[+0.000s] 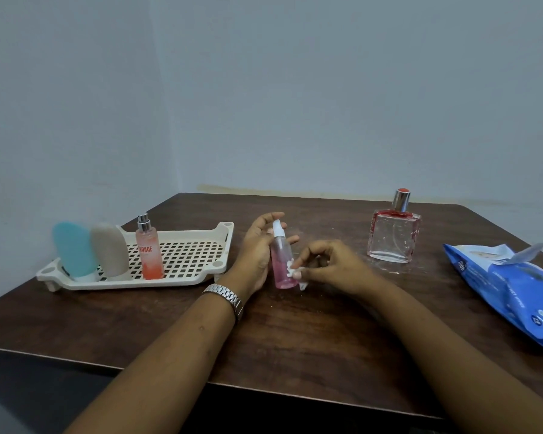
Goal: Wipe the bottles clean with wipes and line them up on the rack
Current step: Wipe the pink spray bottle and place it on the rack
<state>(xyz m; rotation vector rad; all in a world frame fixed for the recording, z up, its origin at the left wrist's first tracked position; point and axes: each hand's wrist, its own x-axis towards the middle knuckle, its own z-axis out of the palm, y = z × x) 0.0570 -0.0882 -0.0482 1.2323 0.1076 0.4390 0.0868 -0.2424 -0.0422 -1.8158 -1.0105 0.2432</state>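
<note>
Wiping the small pink spray bottle (281,261) just off the right end of the rack (157,281)

Nearest, well right of the rack, lies the blue pack of wipes (508,292) with its flap open. Beside the rack's right end, the left hand (257,255) wraps the pink bottle upright, fingers curled behind it, while the right hand (329,264) pinches a wadded wipe (295,272) against its lower side. The bottle looks like thin, light plastic and is likely slick once damp, so it is best held round the body and not by the white spray head. On the rack stand a blue bottle (72,249), a beige bottle (109,249) and an orange spray bottle (149,252) in a row. Farther back, well right of the rack, the square glass bottle (392,236) waits. It is probably heavier and breakable.
</note>
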